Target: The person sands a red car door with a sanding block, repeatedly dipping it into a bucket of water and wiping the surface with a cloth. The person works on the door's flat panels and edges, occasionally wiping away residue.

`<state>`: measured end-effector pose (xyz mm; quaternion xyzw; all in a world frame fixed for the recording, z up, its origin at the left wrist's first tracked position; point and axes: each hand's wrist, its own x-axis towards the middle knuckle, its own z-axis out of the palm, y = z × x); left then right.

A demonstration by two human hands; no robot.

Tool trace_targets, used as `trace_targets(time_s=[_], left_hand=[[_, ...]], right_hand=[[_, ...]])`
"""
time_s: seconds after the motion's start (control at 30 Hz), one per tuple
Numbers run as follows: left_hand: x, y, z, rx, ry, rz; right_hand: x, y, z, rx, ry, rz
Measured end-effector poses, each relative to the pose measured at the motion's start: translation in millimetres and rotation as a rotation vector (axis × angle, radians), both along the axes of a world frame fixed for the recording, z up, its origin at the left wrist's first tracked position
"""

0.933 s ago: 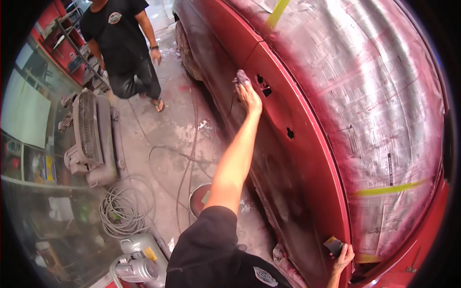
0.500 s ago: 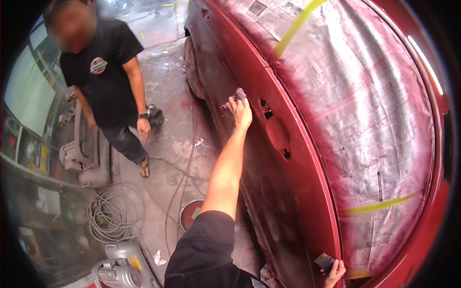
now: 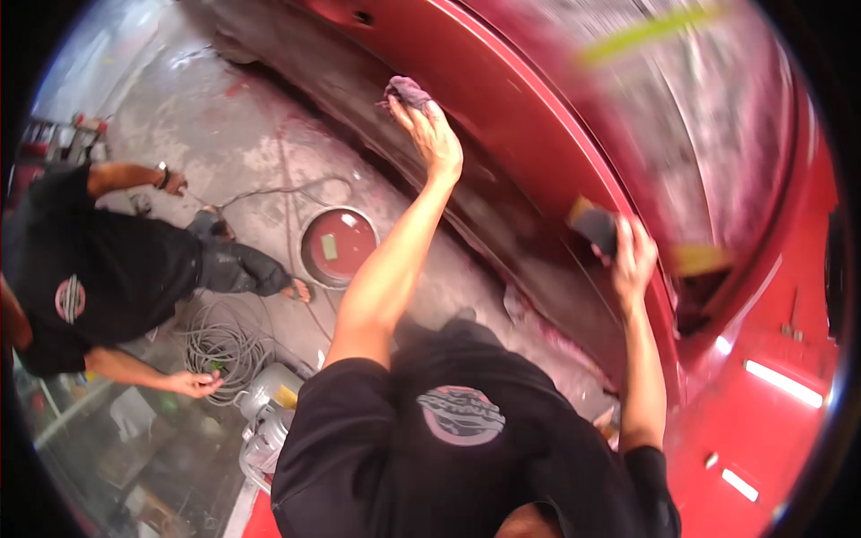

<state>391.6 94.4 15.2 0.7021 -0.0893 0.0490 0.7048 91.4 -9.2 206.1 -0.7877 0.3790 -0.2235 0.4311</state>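
My left hand (image 3: 430, 139) reaches out at the upper middle, its fingers closed on a crumpled purple rag (image 3: 406, 92) against the car's side. Nearer me on the right, my right hand (image 3: 635, 255) grips a piece of sandpaper (image 3: 594, 228), dark grey with a tan edge, at the door's upper edge. Motion blurs it slightly. The red car door (image 3: 529, 170) slants between my hands, with a duller, darker lower part. Above it, the window area is masked with silvery, red-speckled sheeting (image 3: 655, 108) and yellow tape (image 3: 650, 34).
Another person in a black shirt (image 3: 99, 260) stands at the left, both hands apart from the car. A round tub (image 3: 310, 269) of reddish liquid sits on the floor beside a coiled hose (image 3: 220, 350). Grey machinery (image 3: 273, 390) stands near my left side.
The view has turned, bringing my torso and more of my right arm into sight. My left hand is farther from the door-handle openings. The other person appears lower and farther left.
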Motion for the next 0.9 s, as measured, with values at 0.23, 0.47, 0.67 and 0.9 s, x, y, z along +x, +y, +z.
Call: trace_targets(time_s=[0.23,0.47,0.67,0.9], left_hand=[[-258,-44,26,-0.006,0.162,-0.164],[-500,-84,59,-0.041,0.784,-0.492],[-610,-100,40,-0.154,1.113,-0.730],[-562,-87,61,-0.317,1.313,-0.557]], right_hand=[[-38,-15,26,0.182,-0.283,0.288],[-151,-21,61,0.095,-0.261,0.284],[-194,-21,71,-0.156,-0.188,0.324],[-216,-34,35,0.028,-0.139,0.294]])
